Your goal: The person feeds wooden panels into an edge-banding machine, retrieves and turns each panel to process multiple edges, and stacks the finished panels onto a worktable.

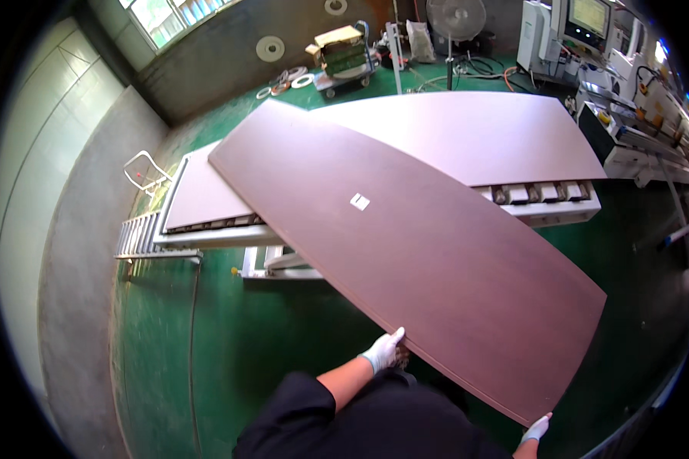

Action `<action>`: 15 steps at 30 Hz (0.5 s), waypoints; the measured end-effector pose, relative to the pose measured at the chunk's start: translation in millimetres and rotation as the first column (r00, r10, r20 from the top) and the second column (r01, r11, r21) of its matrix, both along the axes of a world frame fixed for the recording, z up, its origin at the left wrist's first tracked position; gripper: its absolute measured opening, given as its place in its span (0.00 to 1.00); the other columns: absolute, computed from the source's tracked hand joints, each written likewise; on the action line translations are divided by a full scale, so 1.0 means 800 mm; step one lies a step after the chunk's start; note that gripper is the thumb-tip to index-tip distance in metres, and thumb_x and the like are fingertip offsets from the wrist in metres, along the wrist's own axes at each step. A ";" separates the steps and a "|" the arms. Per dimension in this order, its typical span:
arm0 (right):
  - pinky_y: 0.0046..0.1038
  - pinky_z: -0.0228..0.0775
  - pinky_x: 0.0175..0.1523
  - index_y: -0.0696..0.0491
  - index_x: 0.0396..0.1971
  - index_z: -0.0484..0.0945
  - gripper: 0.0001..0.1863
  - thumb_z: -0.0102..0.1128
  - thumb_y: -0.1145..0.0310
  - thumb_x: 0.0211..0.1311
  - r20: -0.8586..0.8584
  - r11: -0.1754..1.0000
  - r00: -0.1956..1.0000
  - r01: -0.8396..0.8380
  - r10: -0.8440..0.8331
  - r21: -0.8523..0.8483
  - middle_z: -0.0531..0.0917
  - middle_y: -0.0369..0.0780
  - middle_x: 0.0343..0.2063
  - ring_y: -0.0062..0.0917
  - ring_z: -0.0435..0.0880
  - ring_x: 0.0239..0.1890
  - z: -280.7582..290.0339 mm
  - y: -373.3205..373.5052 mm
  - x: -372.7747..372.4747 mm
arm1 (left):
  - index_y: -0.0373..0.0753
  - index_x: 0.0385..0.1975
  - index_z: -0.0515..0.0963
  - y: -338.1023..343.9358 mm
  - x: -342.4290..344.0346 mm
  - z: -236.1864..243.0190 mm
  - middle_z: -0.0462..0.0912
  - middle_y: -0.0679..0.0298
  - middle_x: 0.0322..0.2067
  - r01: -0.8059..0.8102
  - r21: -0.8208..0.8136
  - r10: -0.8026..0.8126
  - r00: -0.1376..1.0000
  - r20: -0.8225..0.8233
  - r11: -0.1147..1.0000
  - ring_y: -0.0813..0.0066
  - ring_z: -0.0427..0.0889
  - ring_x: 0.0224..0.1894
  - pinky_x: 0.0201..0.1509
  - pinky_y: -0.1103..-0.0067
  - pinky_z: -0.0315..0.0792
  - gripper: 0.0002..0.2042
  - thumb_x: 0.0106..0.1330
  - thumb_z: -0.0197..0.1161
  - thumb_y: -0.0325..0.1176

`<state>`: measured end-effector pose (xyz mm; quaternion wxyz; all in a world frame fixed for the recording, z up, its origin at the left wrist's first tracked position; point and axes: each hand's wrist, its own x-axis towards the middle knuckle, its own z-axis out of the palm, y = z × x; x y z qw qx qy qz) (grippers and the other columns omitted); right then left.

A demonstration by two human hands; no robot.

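Observation:
A large reddish-brown panel (429, 252) with a small white label (360, 201) lies slantwise before me. Its far end rests over a pale panel (467, 134) on a white roller table, and its near end juts out toward my body. My left hand (385, 350), in a white glove, grips the long near edge, thumb on top and fingers underneath. At the near right corner my right hand (538, 428), also gloved in white, holds the panel with the thumb side showing; its other fingers are mostly hidden.
The roller table (237, 236) stands on a green floor, with a short roller conveyor (139, 236) at its left end. Behind are a loaded cart (344, 65) and a standing fan (457, 19). A machine with a screen (589, 19) stands at the far right.

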<state>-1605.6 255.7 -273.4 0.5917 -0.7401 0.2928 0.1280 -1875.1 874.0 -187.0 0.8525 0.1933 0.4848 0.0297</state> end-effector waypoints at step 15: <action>0.39 0.77 0.34 0.58 0.52 0.77 0.33 0.38 0.43 0.73 -0.034 0.963 0.968 0.242 -0.247 -0.117 0.84 0.42 0.41 0.34 0.85 0.37 0.051 0.143 -0.450 | 0.41 0.62 0.67 0.153 -0.150 -0.010 0.72 0.59 0.59 -0.210 0.232 0.232 0.970 -0.068 0.950 0.56 0.73 0.59 0.63 0.53 0.68 0.26 0.73 0.49 0.54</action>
